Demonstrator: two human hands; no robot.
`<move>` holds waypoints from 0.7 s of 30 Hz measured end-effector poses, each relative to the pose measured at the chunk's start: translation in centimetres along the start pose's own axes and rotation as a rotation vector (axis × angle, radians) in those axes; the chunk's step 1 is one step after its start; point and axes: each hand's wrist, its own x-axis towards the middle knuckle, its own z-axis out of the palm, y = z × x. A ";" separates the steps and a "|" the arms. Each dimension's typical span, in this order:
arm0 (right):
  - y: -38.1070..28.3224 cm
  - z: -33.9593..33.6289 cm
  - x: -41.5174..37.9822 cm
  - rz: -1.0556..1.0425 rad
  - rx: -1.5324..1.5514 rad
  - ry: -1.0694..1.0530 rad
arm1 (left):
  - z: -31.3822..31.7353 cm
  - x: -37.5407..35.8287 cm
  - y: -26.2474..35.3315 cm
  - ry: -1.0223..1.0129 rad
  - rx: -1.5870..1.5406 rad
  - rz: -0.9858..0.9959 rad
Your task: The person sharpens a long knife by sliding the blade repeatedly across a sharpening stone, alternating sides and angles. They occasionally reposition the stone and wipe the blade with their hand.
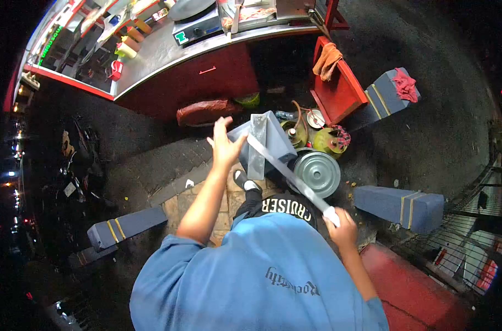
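Note:
My right hand (344,227) is closed around the white end of a long, pale strip (292,175). The strip slants up and left over a lidded metal pot (317,174) and a grey plastic bin (278,144). Near its far end is my left hand (227,144), fingers spread, the thumb right by the strip's white tip. A flat metal bar (256,157) lies across the bin, beneath that tip.
Ahead stands a red food cart (190,83) with a steel counter (168,58), squeeze bottles (127,49) and a stove (198,33). Green gas cylinders (329,142) sit beside the bin. An orange cloth (328,60) hangs on a red door (342,88). Grey blocks (397,207) flank me.

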 end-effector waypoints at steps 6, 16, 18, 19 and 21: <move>-4.4 2.0 7.2 0.017 -0.020 0.009 | -0.4 8.5 0.3 0.057 0.004 -0.113; -0.9 1.2 3.5 -0.051 0.022 -0.076 | 0.0 1.0 -2.9 0.040 -0.087 0.027; -4.2 3.0 8.6 -0.043 0.007 -0.046 | 0.2 7.3 -3.0 0.158 0.012 -0.027; -5.4 4.0 10.7 -0.037 0.010 -0.029 | -0.2 10.0 -3.3 0.170 0.029 -0.043; -6.5 4.0 11.5 -0.004 -0.015 -0.060 | -0.9 11.9 -3.3 0.198 0.066 -0.054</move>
